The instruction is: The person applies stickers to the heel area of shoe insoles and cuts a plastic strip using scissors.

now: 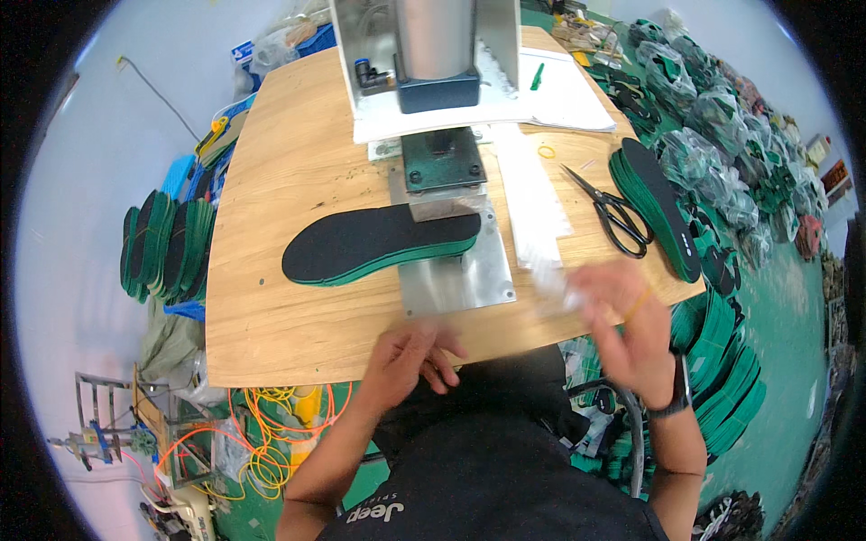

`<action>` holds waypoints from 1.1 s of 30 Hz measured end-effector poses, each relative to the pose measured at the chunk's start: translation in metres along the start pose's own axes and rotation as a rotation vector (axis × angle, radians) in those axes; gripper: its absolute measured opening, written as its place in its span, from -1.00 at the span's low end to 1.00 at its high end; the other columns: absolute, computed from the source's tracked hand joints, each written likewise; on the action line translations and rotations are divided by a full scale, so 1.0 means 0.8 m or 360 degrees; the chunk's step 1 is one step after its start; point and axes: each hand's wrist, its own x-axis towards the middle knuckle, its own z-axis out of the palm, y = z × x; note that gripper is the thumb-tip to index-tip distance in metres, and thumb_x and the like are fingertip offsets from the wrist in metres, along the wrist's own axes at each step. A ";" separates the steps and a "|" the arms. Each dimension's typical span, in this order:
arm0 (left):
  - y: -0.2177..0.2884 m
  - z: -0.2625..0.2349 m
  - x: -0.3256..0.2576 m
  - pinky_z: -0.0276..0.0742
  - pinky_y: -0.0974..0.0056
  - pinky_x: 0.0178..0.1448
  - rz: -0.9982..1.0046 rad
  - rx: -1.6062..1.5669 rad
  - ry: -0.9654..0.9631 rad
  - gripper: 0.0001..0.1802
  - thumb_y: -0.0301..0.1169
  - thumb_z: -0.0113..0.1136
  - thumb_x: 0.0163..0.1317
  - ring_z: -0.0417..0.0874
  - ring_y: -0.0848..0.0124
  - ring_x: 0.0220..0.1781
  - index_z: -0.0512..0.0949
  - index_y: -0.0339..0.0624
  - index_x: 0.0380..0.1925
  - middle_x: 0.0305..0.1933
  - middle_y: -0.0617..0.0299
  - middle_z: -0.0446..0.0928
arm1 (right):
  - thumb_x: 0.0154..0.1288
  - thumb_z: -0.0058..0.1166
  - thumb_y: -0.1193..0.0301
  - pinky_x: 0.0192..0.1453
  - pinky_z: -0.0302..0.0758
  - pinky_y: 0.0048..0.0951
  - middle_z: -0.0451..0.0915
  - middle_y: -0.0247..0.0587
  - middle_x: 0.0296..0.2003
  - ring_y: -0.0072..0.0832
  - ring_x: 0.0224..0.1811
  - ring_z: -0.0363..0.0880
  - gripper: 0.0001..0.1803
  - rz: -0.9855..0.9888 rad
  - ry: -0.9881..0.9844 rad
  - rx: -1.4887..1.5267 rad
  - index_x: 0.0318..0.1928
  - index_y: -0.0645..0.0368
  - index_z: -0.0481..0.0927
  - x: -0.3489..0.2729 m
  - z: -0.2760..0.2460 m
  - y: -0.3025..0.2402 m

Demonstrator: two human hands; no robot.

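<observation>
A black insole with a green underside (379, 242) lies on the wooden table (298, 135), its right end on the metal plate (456, 284) under the press machine (437, 81). My left hand (410, 356) rests at the table's front edge with fingers loosely curled, holding nothing. My right hand (622, 329) is blurred at the front right edge, with a yellow rubber band (639, 302) around its fingers and a clear plastic bag (550, 270) at its fingertips.
Black scissors (615, 212) lie to the right of the plate, with a stack of insoles (657, 206) beyond them. A yellow rubber band (546, 151) and white paper (568, 90) lie further back. More insoles stand on the left (167, 248). Bagged insoles pile up at the right (722, 117).
</observation>
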 end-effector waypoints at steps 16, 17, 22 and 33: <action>-0.035 0.063 0.001 0.50 0.43 -0.27 0.0189 -0.0595 -0.0048 -0.86 -0.51 0.07 0.27 0.58 0.52 -0.39 0.55 -0.28 -0.21 -0.36 0.25 0.58 | 0.28 0.03 0.45 0.00 0.46 -0.33 0.57 -0.03 -0.17 -0.19 -0.10 0.55 -0.73 0.0600 0.0397 -0.0022 -0.05 0.33 0.50 -0.029 0.024 0.048; -0.034 0.063 0.001 0.47 0.45 -0.32 0.0189 -0.0674 -0.0104 -0.87 -0.51 0.06 0.27 0.55 0.54 -0.43 0.55 -0.27 -0.23 -0.40 0.28 0.56 | 0.25 0.00 0.50 0.05 0.43 -0.22 0.54 0.11 -0.14 -0.02 -0.08 0.51 -0.73 0.0727 0.0399 -0.0259 -0.05 0.32 0.47 -0.039 0.020 0.110; -0.037 0.059 -0.004 0.29 0.54 -0.48 0.0164 -0.0365 0.0145 -0.87 -0.43 0.04 0.34 0.39 0.68 -0.56 0.56 -0.21 -0.30 -0.51 0.38 0.46 | 0.12 0.05 0.50 0.10 0.38 -0.12 0.52 0.19 -0.15 0.07 -0.02 0.44 -0.61 0.0982 -0.0079 -0.0867 -0.02 0.42 0.43 -0.058 0.015 0.197; -0.051 0.037 -0.003 0.49 0.40 -0.33 0.0404 -0.0807 -0.0197 -0.90 -0.53 0.06 0.29 0.59 0.47 -0.39 0.49 -0.27 -0.21 -0.39 0.15 0.58 | 0.11 0.24 0.48 -0.30 0.42 -0.50 0.47 -0.33 -0.34 -0.57 -0.44 0.46 -0.20 0.1471 -0.0132 0.0988 0.36 0.17 0.17 -0.081 -0.003 0.045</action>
